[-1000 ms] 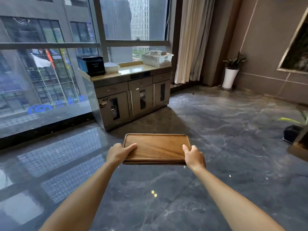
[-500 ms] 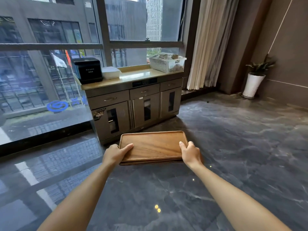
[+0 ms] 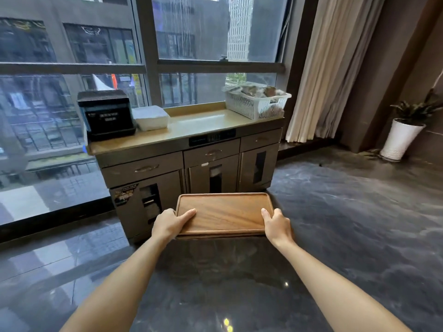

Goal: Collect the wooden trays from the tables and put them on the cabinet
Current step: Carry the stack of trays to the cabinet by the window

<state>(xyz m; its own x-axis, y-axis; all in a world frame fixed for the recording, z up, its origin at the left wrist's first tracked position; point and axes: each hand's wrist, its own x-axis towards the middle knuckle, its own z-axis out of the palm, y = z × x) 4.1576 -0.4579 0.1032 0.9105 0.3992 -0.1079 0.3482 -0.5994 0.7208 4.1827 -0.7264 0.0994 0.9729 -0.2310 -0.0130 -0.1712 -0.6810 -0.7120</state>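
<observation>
I carry a stack of brown wooden trays (image 3: 224,213) level in front of me, over the dark floor. My left hand (image 3: 169,222) grips the stack's near left corner, thumb on top. My right hand (image 3: 276,224) grips the near right corner the same way. Straight ahead stands the grey cabinet (image 3: 206,127) with a beige top, drawers and glass-fronted doors, against the window. The stack's far edge overlaps the cabinet's lower doors in the view.
On the cabinet top stand a black box (image 3: 106,115) at the left, a white container (image 3: 151,117) beside it and a white basket (image 3: 257,101) with cloths at the right. A curtain (image 3: 323,68) and a potted plant (image 3: 404,135) are to the right.
I have walked closer to the cabinet, which now looks larger and sits straight ahead. Both hands keep the same hold on the trays.
</observation>
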